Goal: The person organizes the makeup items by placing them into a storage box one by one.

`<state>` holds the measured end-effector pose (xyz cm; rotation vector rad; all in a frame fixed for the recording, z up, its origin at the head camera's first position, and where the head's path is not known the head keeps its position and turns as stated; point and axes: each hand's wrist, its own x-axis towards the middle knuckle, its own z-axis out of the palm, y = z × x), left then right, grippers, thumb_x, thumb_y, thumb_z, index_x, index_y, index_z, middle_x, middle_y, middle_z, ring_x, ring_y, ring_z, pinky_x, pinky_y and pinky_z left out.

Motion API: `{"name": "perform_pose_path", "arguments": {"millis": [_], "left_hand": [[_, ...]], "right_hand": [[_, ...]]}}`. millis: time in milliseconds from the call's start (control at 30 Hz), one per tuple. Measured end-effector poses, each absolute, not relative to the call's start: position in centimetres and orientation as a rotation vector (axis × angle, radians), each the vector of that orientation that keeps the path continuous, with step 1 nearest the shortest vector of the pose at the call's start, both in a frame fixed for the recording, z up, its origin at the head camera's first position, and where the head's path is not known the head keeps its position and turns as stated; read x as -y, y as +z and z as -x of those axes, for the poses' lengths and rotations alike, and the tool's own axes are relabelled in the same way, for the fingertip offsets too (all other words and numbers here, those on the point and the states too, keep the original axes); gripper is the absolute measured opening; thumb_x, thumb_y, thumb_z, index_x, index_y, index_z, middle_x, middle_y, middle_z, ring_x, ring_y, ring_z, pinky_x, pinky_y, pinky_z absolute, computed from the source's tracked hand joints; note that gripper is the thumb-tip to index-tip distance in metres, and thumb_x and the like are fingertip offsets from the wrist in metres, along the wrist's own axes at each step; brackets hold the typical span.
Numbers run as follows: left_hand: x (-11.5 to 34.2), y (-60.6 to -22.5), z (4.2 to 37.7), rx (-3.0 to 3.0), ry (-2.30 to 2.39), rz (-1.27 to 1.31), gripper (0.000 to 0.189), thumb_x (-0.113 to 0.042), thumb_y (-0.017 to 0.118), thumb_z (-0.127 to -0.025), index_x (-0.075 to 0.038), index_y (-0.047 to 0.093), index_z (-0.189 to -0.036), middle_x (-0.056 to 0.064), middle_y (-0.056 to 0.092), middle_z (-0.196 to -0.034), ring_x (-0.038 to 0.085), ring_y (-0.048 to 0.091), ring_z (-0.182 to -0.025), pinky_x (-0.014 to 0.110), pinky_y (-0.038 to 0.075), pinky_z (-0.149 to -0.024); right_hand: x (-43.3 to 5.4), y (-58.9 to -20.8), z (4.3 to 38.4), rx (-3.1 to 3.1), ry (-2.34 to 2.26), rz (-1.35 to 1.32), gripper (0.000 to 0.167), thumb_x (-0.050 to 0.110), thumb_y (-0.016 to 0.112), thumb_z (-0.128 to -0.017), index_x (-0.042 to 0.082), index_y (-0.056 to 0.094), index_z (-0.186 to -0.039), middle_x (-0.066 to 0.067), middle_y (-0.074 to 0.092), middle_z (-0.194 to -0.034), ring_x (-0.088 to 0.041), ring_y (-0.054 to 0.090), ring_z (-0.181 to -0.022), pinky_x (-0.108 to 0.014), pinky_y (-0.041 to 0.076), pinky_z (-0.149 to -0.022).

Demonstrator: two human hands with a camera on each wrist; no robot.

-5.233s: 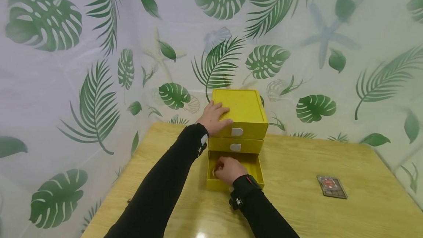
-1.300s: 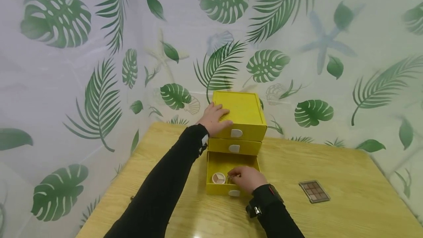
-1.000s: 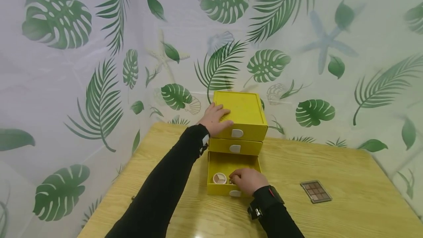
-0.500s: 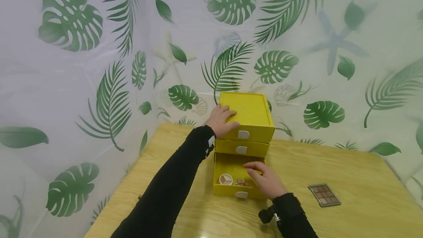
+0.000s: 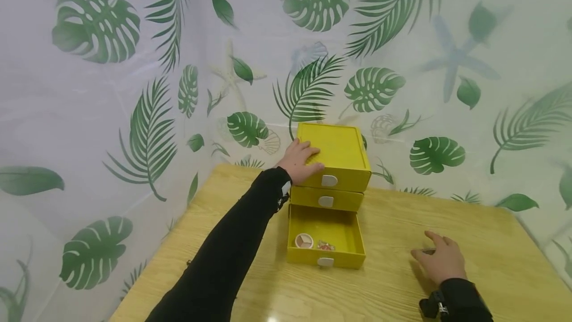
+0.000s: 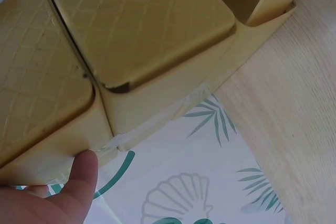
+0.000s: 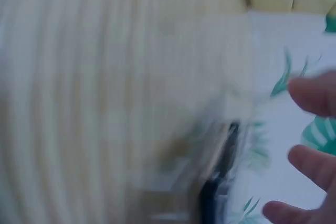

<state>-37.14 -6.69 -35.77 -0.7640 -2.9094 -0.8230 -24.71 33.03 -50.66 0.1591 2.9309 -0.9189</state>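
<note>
A yellow three-drawer desktop organizer (image 5: 332, 145) stands at the back of the table with its bottom drawer (image 5: 353, 258) pulled out. In that drawer lie a round three-colour makeup compact (image 5: 304, 241) and a small clear and reddish item (image 5: 325, 245) of unclear kind. My left hand (image 5: 300, 161) rests with spread fingers on the organizer's top left edge; the left wrist view shows a finger (image 6: 84, 174) against its side. To the right, my right hand (image 5: 441, 258) is over the eyeshadow palette (image 5: 429, 251), fingers apart and mostly hiding it; the palette (image 7: 218, 177) is blurred in the right wrist view.
The wooden table (image 5: 384, 292) stretches out on both sides of the organizer. Leaf-patterned sheeting (image 5: 384, 24) hangs behind and to the left. A small dark object (image 5: 188, 262) shows beside the left sleeve.
My right hand has let go of the small reddish item in the drawer and moved right, out over the palette. The compact was placed in the drawer earlier. My left hand stays put.
</note>
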Motion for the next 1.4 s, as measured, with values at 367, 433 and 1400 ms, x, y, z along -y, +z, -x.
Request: {"name": "perform_pose_path", "arguments": {"millis": [367, 433, 1400], "left_hand": [[6.9, -35.8, 37.3, 2.901, -0.827, 0.763, 0.057, -0.043, 0.054, -0.104, -0.014, 0.046, -0.153, 0.015, 0.027, -0.164, 0.036, 0.005, -0.154, 0.046, 0.012, -0.125], [7.0, -35.8, 37.2, 2.903, -0.828, 0.759, 0.057, -0.043, 0.054, -0.104, -0.014, 0.046, -0.153, 0.015, 0.027, -0.164, 0.035, 0.005, -0.154, 0.045, 0.012, -0.125], [6.7, -35.7, 37.1, 2.891, -0.822, 0.752, 0.056, -0.041, 0.055, -0.104, -0.014, 0.047, -0.153, 0.014, 0.028, -0.164, 0.034, 0.006, -0.154, 0.045, 0.014, -0.125]], "right_hand": [[-33.7, -51.1, 24.6, -2.956, -0.45, 0.032, 0.056, 0.031, 0.066, -0.093, -0.004, 0.058, -0.135, -0.046, 0.042, -0.134, -0.064, 0.047, -0.114, -0.071, 0.047, -0.084], [-33.1, -50.8, 24.4, -2.956, -0.415, 0.029, 0.047, 0.025, 0.068, -0.093, -0.001, 0.063, -0.132, -0.04, 0.051, -0.13, -0.058, 0.055, -0.106, -0.068, 0.05, -0.079], [-20.1, -46.0, 24.4, -3.063, -0.99, 0.523, 0.014, 0.02, 0.07, -0.093, 0.017, 0.069, -0.107, -0.001, 0.06, -0.101, -0.021, 0.054, -0.085, -0.038, 0.048, -0.072]]}}
